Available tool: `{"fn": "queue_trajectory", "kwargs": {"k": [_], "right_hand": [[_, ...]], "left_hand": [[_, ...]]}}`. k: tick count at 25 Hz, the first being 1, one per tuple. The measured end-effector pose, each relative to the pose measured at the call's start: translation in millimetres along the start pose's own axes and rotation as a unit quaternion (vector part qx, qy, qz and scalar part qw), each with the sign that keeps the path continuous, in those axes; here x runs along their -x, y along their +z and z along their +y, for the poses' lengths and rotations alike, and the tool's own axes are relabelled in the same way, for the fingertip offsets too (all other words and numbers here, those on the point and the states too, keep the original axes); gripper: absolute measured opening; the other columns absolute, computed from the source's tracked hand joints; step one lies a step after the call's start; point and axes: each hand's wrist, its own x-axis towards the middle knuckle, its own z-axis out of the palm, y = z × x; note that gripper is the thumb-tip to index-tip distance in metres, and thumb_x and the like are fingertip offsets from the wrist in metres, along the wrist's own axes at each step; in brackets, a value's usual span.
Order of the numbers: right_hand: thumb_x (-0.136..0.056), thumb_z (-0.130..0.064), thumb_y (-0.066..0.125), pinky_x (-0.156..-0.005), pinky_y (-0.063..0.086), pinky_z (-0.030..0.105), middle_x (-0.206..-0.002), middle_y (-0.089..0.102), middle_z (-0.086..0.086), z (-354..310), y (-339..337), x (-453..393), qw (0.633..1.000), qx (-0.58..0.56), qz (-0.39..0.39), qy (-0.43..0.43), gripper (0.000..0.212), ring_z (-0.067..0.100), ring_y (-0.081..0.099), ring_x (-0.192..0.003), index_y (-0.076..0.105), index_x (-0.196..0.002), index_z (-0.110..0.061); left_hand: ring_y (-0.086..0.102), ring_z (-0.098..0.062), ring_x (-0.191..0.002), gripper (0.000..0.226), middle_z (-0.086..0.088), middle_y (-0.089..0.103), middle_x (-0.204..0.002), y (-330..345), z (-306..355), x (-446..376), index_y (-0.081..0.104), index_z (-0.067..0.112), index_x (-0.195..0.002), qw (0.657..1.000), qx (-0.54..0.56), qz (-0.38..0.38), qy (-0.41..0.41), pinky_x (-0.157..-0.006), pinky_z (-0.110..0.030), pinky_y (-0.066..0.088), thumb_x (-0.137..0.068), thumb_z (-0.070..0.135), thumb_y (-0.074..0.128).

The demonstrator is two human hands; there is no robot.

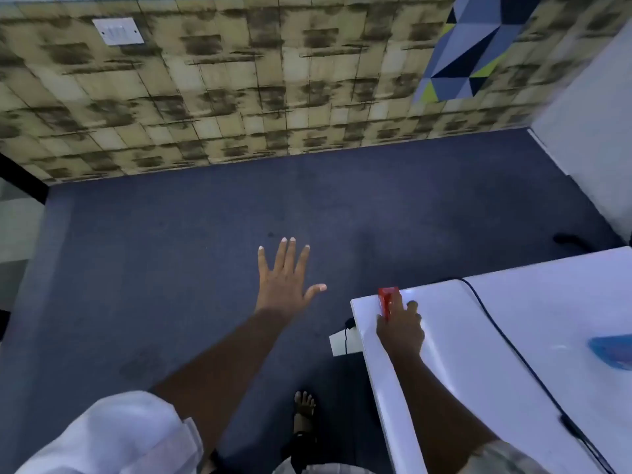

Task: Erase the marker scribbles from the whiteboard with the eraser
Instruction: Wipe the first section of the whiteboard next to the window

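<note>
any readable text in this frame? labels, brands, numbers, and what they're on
None readable.
Red eraser in the right hand: no print visible.
White board: no legible writing.
Blue object at right edge: too blurred to tell.
Wall switch plate: unmarked.

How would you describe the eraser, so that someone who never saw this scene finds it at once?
Look at the white whiteboard at the lower right. At its far left corner, the right hand grips a small block, the eraser. It is the only red thing there; the black cable and the blue object lie further right.
</note>
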Motion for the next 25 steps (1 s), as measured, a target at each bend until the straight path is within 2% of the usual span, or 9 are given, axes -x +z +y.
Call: {"fn": "queue_trajectory", "kwargs": {"k": [3, 6, 8, 11, 16, 18, 21, 25], "right_hand": [[-0.093, -0.032, 0.067, -0.075, 0.054, 0.042, -0.105, 0.045, 0.005, 7, -2, 5, 0.999, -0.044, -0.01, 0.022, 0.075, 0.029, 0.058, -0.101, 0.023, -0.154, -0.031], [-0.093, -0.033, 0.068, -0.075, 0.055, 0.042, -0.107, 0.054, 0.007, 0, -4, 8, 0.998, -0.058, 0.0, 0.03, 0.078, 0.031, 0.061, -0.1, 0.021, -0.155, -0.031], [-0.094, -0.034, 0.068, -0.076, 0.057, 0.044, -0.109, 0.057, 0.008, -19, -11, 5, 0.997, -0.073, 0.008, -0.001, 0.077, 0.031, 0.062, -0.099, 0.024, -0.157, -0.03], [-0.093, -0.033, 0.071, -0.085, 0.056, 0.049, -0.123, 0.056, 0.011, -64, -28, 1, 0.992, -0.099, 0.016, -0.072, 0.079, 0.034, 0.058, -0.113, 0.028, -0.159, -0.028], [-0.094, -0.042, 0.069, -0.086, 0.053, 0.046, -0.13, 0.055, 0.005, -180, -61, -7, 0.972, -0.111, 0.053, -0.202, 0.078, 0.029, 0.056, -0.12, 0.027, -0.16, -0.032], [-0.094, -0.043, 0.068, -0.086, 0.053, 0.045, -0.132, 0.055, 0.003, -240, -78, -7, 0.956, -0.128, 0.069, -0.254, 0.077, 0.027, 0.056, -0.121, 0.028, -0.159, -0.032], [-0.094, -0.043, 0.069, -0.084, 0.054, 0.043, -0.131, 0.056, 0.002, -347, -107, 3, 0.921, -0.15, 0.102, -0.346, 0.076, 0.026, 0.056, -0.121, 0.03, -0.159, -0.032], [-0.094, -0.044, 0.068, -0.088, 0.053, 0.043, -0.131, 0.059, 0.003, -492, -143, 25, 0.87, -0.186, 0.148, -0.432, 0.072, 0.025, 0.058, -0.118, 0.035, -0.158, -0.032]], "left_hand": [[-0.005, -0.029, -0.165, 0.1, -0.013, -0.001, -0.178, -4, -2, 6, -0.006, 0.02, -0.169, 1.0, -0.023, 0.001, -0.002, -0.126, -0.071, -0.004, -0.088, 0.078, -0.017], [-0.001, -0.03, -0.165, 0.098, -0.013, 0.005, -0.178, -10, -16, 5, -0.001, 0.02, -0.17, 0.999, -0.032, 0.028, -0.006, -0.126, -0.071, -0.001, -0.091, 0.078, -0.013], [0.004, -0.03, -0.165, 0.1, -0.013, 0.012, -0.177, -21, -32, -1, 0.007, 0.02, -0.17, 0.999, -0.025, 0.033, -0.019, -0.125, -0.072, 0.001, -0.091, 0.077, -0.013], [0.011, -0.03, -0.164, 0.1, -0.014, 0.02, -0.175, -40, -54, -2, 0.016, 0.019, -0.17, 0.997, -0.016, 0.049, -0.06, -0.126, -0.072, 0.002, -0.092, 0.077, -0.008], [0.003, -0.029, -0.165, 0.1, -0.012, 0.01, -0.178, -77, -120, 2, 0.007, 0.021, -0.171, 0.989, -0.007, 0.107, -0.1, -0.126, -0.07, -0.004, -0.09, 0.079, -0.01], [0.004, -0.029, -0.165, 0.1, -0.013, 0.012, -0.177, -100, -163, 3, 0.01, 0.02, -0.171, 0.982, -0.014, 0.145, -0.121, -0.126, -0.07, -0.003, -0.092, 0.079, -0.007], [0.006, -0.03, -0.165, 0.099, -0.013, 0.014, -0.177, -141, -247, 4, 0.015, 0.019, -0.17, 0.965, -0.032, 0.197, -0.168, -0.125, -0.07, -0.004, -0.094, 0.08, -0.002], [0.008, -0.032, -0.165, 0.096, -0.015, 0.017, -0.176, -207, -366, 8, 0.019, 0.018, -0.169, 0.938, -0.037, 0.256, -0.23, -0.125, -0.072, 0.003, -0.095, 0.077, 0.003]]}}
